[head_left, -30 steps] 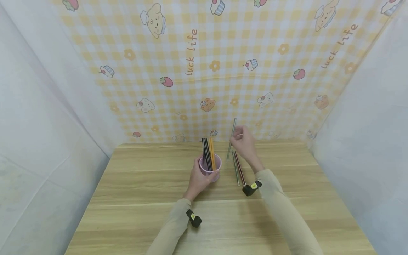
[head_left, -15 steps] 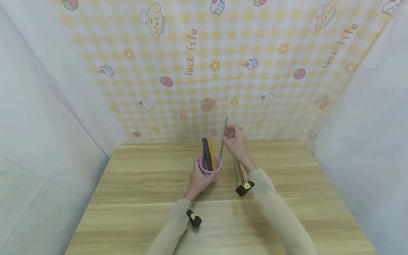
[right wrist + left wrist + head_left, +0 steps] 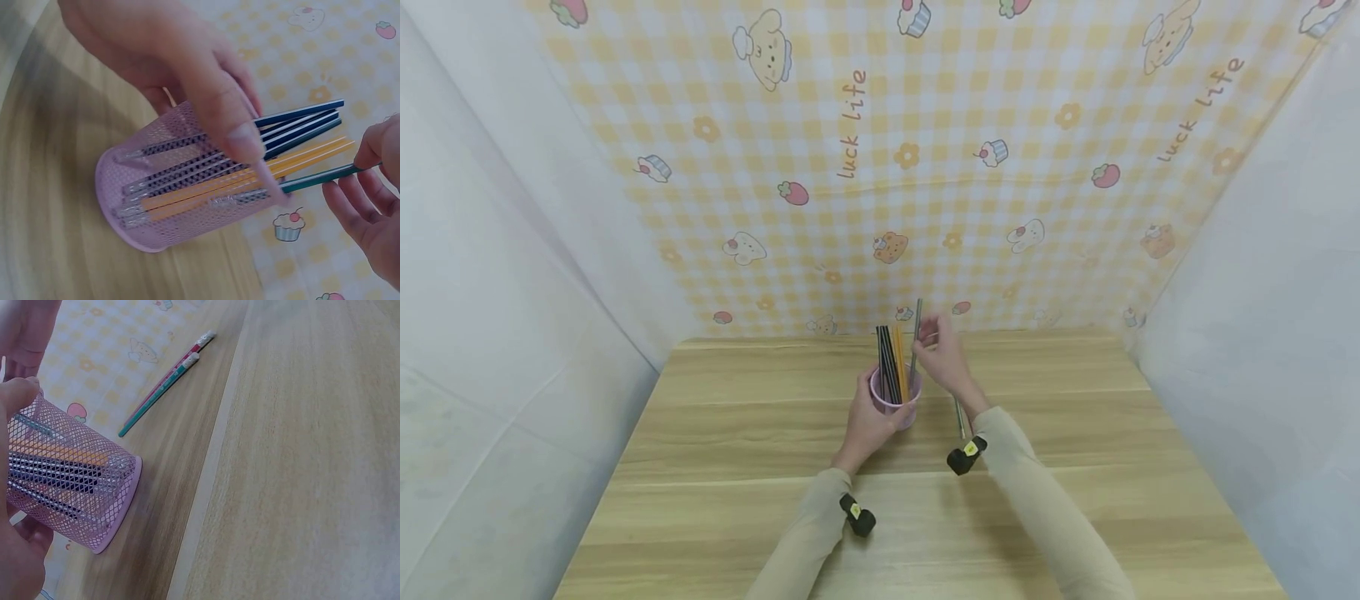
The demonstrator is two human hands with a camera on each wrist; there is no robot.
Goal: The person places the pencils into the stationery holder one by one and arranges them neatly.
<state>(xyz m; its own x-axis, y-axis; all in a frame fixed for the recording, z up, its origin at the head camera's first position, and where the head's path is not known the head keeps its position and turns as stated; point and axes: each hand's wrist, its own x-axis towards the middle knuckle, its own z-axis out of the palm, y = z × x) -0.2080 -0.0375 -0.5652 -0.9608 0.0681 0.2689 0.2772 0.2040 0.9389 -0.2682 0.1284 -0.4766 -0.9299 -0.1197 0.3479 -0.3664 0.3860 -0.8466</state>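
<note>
My left hand (image 3: 870,423) grips a pink mesh pen holder (image 3: 169,228) round its side, thumb near the rim. Inside it stand several black pencils (image 3: 889,362) and some yellow pencils (image 3: 900,358). A green pencil (image 3: 315,179) is pinched between the thumb and fingers of my right hand (image 3: 943,358), its lower end inside the holder, as the right wrist view shows through the mesh. On the table to the right of the holder lie another green pencil (image 3: 159,394) and a red pencil (image 3: 201,342), side by side, partly hidden by my right arm in the head view.
The wooden table (image 3: 737,442) runs back to a yellow checked cloth (image 3: 880,200) hung behind it. White cloth walls (image 3: 512,292) stand at both sides. Each wrist wears a small black camera (image 3: 967,456).
My right hand has moved left and then down with the green pencil, whose lower end has entered the pen holder. The left hand keeps its hold on the holder.
</note>
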